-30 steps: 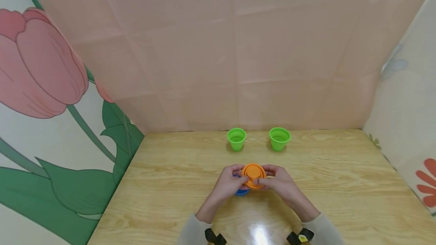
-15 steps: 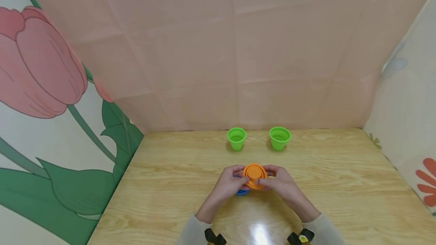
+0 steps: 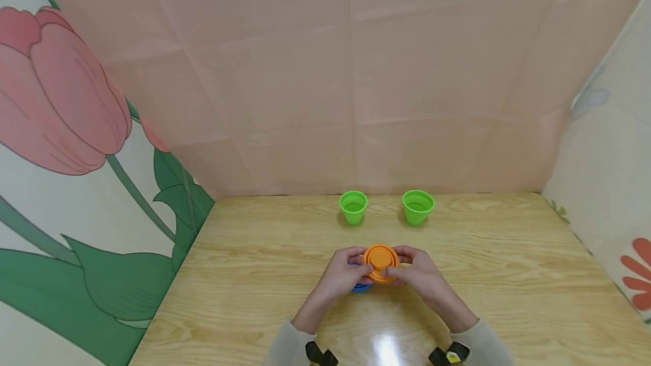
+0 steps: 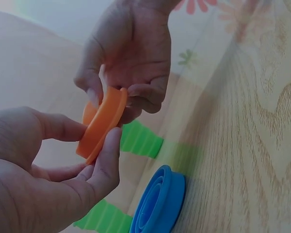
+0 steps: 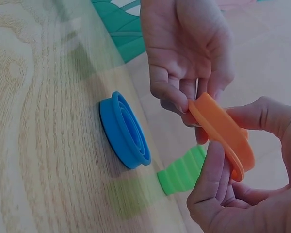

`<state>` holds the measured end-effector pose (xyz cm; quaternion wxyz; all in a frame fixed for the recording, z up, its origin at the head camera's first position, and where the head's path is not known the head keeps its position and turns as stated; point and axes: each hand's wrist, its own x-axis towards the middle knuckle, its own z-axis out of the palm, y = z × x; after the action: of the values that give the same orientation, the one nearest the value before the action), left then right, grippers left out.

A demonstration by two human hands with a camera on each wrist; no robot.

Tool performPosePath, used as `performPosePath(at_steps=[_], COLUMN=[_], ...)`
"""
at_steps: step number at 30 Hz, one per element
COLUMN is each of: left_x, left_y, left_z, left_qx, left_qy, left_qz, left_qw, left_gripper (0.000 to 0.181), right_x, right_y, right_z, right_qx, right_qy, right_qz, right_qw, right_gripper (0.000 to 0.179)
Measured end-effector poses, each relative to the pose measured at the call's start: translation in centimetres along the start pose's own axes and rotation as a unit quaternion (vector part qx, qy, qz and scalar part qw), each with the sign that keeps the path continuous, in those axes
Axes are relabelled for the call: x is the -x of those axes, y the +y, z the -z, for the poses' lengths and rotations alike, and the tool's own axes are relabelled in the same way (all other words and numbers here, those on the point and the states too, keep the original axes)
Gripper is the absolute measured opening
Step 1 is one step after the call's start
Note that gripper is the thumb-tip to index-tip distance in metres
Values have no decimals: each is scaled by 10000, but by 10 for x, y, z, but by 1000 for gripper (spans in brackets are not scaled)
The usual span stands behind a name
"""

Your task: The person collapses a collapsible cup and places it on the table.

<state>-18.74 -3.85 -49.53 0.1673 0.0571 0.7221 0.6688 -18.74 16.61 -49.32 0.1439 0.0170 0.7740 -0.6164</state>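
Note:
Both hands hold an orange collapsible cup [image 3: 381,256], folded flat into a ring shape, above the table. My left hand [image 3: 344,271] pinches its left edge, thumb on the near face and fingers behind the rim. On the opposite edge, my right hand [image 3: 419,273] grips it the same way, its thumb lying across the lower part of the face. The wrist views show the cup [image 5: 225,133] tilted and held clear of the wood. Below it a blue collapsible cup [image 4: 172,204], also folded flat, lies on the table, partly hidden by the left hand in the head view.
Two green cups [image 3: 353,208] [image 3: 418,208] stand upright and extended near the back edge of the wooden table [image 3: 244,298]. A pinkish sheet [image 3: 285,72] rises behind them. Walls with painted flowers flank the table on both sides.
The orange cup has shifted very slightly to the right between the hands. Both hands keep their grip in nearly the same place.

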Motion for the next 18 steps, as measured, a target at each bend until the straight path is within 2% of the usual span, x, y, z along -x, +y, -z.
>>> performPosePath(at_steps=[6, 14, 18], left_x=[1, 1, 2], left_y=[2, 5, 4], left_z=[4, 9, 11], left_qx=[168, 388, 465], left_qy=[-109, -183, -241], left_qz=[-31, 88, 187], left_qw=[9998, 9990, 9984], left_gripper=[43, 42, 41], right_x=[2, 3, 3], right_y=[2, 6, 6], right_z=[0, 10, 12], right_qx=[-33, -466, -741], right_qy=[-22, -671, -857], right_qz=[56, 242, 168], right_qw=[10000, 9964, 9934], right_gripper=[54, 57, 58])
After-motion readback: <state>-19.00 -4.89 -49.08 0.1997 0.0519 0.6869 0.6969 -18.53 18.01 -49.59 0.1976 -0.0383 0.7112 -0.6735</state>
